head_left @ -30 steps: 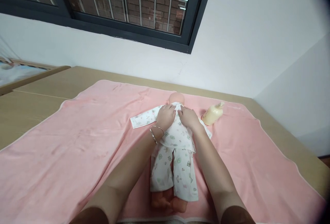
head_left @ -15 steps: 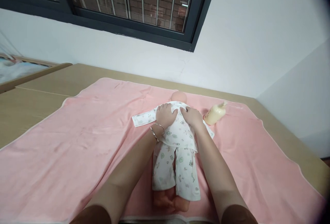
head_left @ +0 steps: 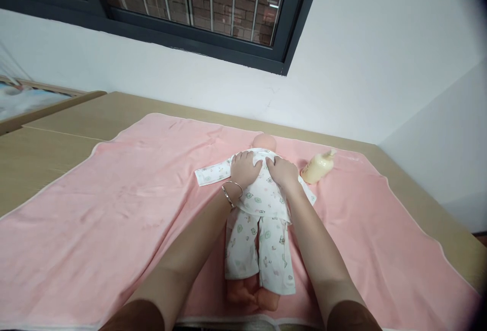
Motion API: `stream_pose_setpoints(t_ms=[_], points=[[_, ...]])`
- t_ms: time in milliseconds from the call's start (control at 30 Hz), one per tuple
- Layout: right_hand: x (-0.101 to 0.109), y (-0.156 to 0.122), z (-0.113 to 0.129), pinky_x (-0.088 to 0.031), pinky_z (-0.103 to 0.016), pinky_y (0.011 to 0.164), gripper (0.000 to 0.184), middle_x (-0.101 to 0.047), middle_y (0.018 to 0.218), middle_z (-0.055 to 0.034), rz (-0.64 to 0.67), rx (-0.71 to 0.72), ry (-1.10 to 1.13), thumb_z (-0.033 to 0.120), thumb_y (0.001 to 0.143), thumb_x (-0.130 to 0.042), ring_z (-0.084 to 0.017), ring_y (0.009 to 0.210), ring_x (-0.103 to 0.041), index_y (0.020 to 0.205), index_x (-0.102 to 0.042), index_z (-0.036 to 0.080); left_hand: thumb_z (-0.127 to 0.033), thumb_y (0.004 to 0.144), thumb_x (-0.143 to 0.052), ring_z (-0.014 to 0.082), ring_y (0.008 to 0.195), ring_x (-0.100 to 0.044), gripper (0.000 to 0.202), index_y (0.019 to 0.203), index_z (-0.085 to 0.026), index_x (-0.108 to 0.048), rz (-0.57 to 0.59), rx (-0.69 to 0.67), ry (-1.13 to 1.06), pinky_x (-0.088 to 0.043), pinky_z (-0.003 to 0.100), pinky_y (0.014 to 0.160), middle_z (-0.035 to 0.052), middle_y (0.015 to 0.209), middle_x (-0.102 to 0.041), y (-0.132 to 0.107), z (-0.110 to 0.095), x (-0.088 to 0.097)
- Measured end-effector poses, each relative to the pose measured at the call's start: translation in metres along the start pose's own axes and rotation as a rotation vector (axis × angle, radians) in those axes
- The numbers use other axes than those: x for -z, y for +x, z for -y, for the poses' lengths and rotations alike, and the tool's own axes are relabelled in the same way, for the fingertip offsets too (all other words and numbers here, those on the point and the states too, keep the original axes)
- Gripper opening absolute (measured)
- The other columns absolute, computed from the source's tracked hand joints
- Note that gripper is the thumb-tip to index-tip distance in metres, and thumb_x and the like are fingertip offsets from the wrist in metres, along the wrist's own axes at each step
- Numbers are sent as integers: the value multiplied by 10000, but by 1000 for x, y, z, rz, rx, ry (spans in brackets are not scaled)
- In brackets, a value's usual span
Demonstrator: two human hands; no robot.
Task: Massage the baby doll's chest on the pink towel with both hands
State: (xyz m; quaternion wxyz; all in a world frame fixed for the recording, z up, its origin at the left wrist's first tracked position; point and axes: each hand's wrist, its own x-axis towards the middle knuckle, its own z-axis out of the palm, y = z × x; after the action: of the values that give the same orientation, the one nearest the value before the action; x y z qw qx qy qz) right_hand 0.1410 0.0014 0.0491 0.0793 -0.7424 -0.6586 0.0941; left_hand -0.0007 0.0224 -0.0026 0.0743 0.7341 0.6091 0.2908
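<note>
Shirt (head_left: pixel 266 193) could bunch toward the far edge of the desk (head_left: pixel 119 109) if my left hand (head_left: pixel 244 170) and right hand (head_left: pixel 285 173), fingers (head_left: pixel 243 157) wide upon it, push unevenly.

Right here, your left hand (head_left: pixel 244 169) covers one patch of the printed top (head_left: pixel 263 194), and your right hand (head_left: pixel 284 172) hides another. Your right forearm (head_left: pixel 312 239) crosses the doll (head_left: pixel 265 142), masking most of the near sleeve, just the cuff (head_left: pixel 310 195) poking out. Markings on the bottle (head_left: pixel 318 167)? Too small for you to read! Up top, the window (head_left: pixel 182 44) runs out of frame; the pink blanket (head_left: pixel 95 209) spills past your left edge, and your brown sleeves (head_left: pixel 353 317) are chopped off below.
</note>
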Motion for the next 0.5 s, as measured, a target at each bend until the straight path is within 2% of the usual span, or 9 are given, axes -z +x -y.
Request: stream_pose_setpoints(t_ms=[100,233,400,500], points=[[-1,0,0,-340,-502,1083,600,-684,1300,-219,-15,10,-27,521,1048,-252,-350,1227,-620,1288,-631,123,-376,987,-482,329,1341,-520,418,1299,-136,-623,-13,-63,6,-339,495,1190,143,1379,-648,1,1,-2],[-6,3,-4,-338,-531,1092,596,-670,1323,-215,-35,31,-15,522,1047,-256,-374,1254,-594,1286,-627,121,-341,988,-476,297,1281,-564,389,1277,-130,-629,-48,-138,-18,-375,456,1170,153,1327,-666,4,5,-6],[-13,12,-13,-383,-487,1083,582,-615,1419,-188,-9,78,83,527,1045,-254,-346,1329,-544,1346,-578,150,-370,972,-517,306,1278,-566,419,1292,-120,-620,-46,-107,-28,-407,443,1141,164,1327,-658,6,8,-10],[-15,14,-15,-358,-518,1118,571,-569,1479,-174,-6,100,102,513,1045,-251,-343,1372,-504,1380,-551,161,-344,981,-503,301,1292,-564,419,1326,-129,-608,-33,-138,-26,-400,448,1144,150,1347,-657,6,8,-7]])
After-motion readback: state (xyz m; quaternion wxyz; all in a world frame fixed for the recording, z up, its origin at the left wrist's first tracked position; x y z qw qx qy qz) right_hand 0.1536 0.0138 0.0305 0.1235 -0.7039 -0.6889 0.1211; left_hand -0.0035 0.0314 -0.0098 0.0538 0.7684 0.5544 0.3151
